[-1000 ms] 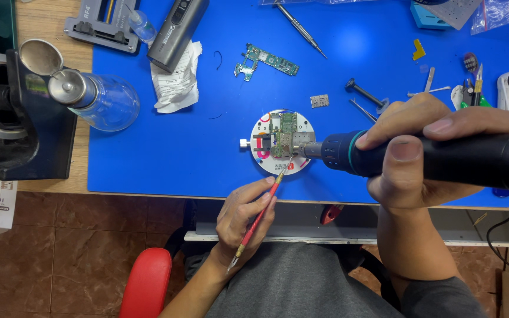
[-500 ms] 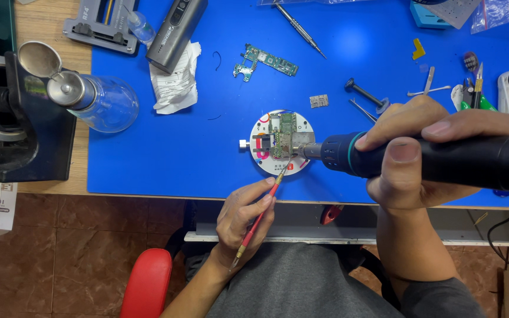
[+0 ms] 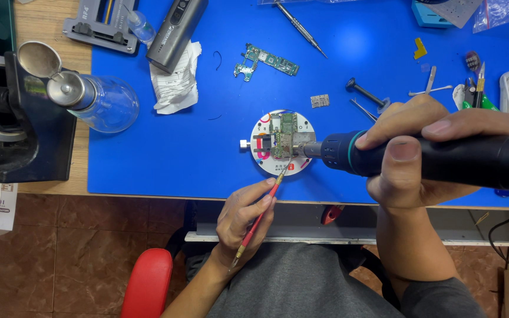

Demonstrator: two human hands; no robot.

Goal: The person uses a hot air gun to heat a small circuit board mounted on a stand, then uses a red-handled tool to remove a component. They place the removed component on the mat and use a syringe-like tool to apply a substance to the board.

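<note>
A small green circuit board [image 3: 283, 134] is clamped on a round white holder [image 3: 264, 156] on the blue mat [image 3: 207, 153]. My right hand [image 3: 410, 150] grips a thick black hot-air handpiece [image 3: 443, 159] whose metal nozzle points at the board from the right. My left hand [image 3: 243, 221] holds thin red tweezers [image 3: 260, 219] like a pen; their tip reaches up to the board's lower edge.
A second green circuit board [image 3: 265, 62] lies farther back on the mat, near a crumpled white tissue [image 3: 175, 82] and a grey device [image 3: 177, 25]. A glass bottle [image 3: 98, 101] and a microscope base [image 3: 13, 118] stand at left. Small tools lie at right.
</note>
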